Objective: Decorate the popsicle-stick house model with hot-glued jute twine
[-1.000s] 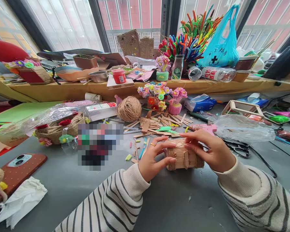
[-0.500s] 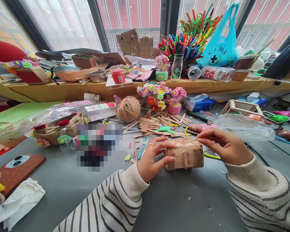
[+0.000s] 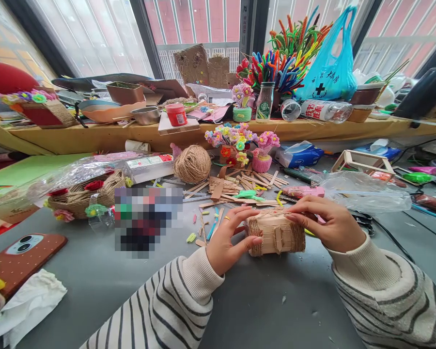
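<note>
A small chest made of craft sticks (image 3: pixel 269 238) sits on the grey table, with twine (image 3: pixel 298 237) wound round both ends and a stick-and-twine clasp on its front. My left hand (image 3: pixel 228 238) grips the chest's left end, thumb on the front and fingers behind and over the top. At the top right edge, my right hand (image 3: pixel 325 222) has thumb and index finger pinched together against the chest. Whatever lies between those fingertips is too small to make out. Some twine and small reddish spots show along the top.
Behind the chest lie loose craft sticks (image 3: pixel 221 189), a ball of twine (image 3: pixel 192 164) and pipe-cleaner flowers (image 3: pixel 232 138). Right of these are a clear plastic bag (image 3: pixel 366 194) and black-handled scissors (image 3: pixel 365 223). A phone (image 3: pixel 31 259) and crumpled tissue (image 3: pixel 36 305) lie at left.
My right hand has moved left, its pinched fingertips coming onto the chest's top right edge. My left hand and the chest have barely moved.
</note>
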### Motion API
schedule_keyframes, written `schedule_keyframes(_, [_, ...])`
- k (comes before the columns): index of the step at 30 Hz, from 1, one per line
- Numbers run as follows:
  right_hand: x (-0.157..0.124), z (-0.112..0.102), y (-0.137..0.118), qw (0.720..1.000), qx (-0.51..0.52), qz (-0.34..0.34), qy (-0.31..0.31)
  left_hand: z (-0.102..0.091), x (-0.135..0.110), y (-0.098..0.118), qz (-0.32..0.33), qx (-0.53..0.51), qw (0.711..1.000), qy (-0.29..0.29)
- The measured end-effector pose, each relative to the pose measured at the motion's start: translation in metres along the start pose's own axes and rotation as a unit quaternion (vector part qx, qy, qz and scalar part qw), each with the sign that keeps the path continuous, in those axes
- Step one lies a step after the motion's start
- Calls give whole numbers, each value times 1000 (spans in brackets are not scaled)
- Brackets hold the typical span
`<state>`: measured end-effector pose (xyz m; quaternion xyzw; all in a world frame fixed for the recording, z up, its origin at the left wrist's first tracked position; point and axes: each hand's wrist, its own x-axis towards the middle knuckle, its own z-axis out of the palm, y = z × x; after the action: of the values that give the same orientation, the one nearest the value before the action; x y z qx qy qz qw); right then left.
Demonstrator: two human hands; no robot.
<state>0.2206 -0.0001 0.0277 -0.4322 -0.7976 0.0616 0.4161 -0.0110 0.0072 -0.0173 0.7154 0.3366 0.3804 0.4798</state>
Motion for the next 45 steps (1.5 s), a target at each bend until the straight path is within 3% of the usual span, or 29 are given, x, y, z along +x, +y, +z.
schedule_keyframes(14, [3, 0, 1, 999, 13, -34, 10, -1, 0, 2, 1, 12, 1000, -4])
schedule_keyframes(24, [3, 0, 2, 1000, 8, 21, -13, 0, 0, 3, 8, 14, 1000, -6])
schedule_keyframes(34, [4, 0, 4, 1000, 3, 17, -25, -1, 1, 1, 23, 29, 999, -13])
schedule_keyframes(40, [-1, -3, 12, 993, 35, 90, -72, -1, 1, 6, 10, 16, 1000, -10])
schedule_keyframes(45, [-9, -2, 16, 982, 98, 160, -14, -2, 0, 4, 16, 16, 1000, -12])
